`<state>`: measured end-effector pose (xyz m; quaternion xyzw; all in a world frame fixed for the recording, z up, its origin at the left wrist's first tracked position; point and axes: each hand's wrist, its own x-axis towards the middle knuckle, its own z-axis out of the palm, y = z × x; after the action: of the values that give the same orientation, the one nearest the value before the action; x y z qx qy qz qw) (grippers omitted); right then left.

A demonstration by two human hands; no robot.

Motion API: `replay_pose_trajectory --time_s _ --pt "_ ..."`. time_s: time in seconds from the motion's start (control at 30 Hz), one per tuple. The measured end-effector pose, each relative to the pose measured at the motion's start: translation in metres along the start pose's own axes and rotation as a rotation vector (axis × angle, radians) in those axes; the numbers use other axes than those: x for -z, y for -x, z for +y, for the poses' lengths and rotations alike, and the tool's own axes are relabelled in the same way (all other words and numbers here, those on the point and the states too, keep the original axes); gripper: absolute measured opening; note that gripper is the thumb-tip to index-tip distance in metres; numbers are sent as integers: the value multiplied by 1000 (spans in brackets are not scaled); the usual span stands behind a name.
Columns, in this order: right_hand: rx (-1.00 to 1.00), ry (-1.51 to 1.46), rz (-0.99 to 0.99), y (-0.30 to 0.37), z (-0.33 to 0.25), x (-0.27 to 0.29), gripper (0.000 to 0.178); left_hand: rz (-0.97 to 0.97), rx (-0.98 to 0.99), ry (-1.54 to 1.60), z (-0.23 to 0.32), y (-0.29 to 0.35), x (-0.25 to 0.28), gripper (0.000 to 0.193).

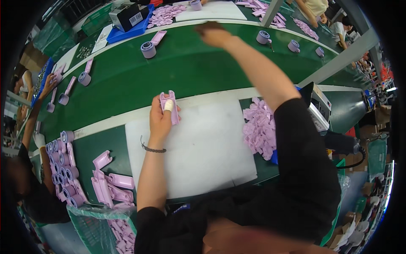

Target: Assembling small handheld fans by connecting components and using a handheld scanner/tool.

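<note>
— Lilac plastic casing (171,106): the left hand (162,120) is clasping it, fingers wrapped round its lower part, one bandaged fingertip (168,105) pressing on its face. It is sitting right in that hand, over the far left corner of the white mat (198,152).

— Which way is it lying?

— Its long axis is running almost straight away from the person, toward the green belt (177,72), the top end leaning slightly right. The forked end is pointing at the belt; the lower end is buried in the palm.

— And the other hand?

— The right hand (213,34) is stretching well away, out over the far edge of the belt. It is blurred, with something dark at the fingers; I cannot tell whether it is gripping or just touching. So the left hand is by far the nearer to the casing, and the right arm is crossing above the mat's far right corner.

— What is lying round about?

— A heap of small lilac pieces (259,129) is resting just off the mat's right edge. More lilac casings (111,184) and a row of lilac rollers (63,165) are lying near the surface's left edge. Single lilac cylinders, one (148,49) among them, are riding on the belt.
</note>
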<state>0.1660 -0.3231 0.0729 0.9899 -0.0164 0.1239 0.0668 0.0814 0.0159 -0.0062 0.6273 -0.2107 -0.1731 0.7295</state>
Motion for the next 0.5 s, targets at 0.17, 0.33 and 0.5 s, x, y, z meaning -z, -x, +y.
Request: replay_pose_trajectory --time_s 0.17,0.33,0.5 --pt "-440 430 210 93 236 -52 48 -145 -12 -104 -1 -11 -13 29" --pt "-590 329 151 137 282 -78 67 -149 -79 -130 -6 -12 -8 30" --pt "-681 -58 -277 88 230 -66 74 -74 -47 -176 -11 -6 8 31"
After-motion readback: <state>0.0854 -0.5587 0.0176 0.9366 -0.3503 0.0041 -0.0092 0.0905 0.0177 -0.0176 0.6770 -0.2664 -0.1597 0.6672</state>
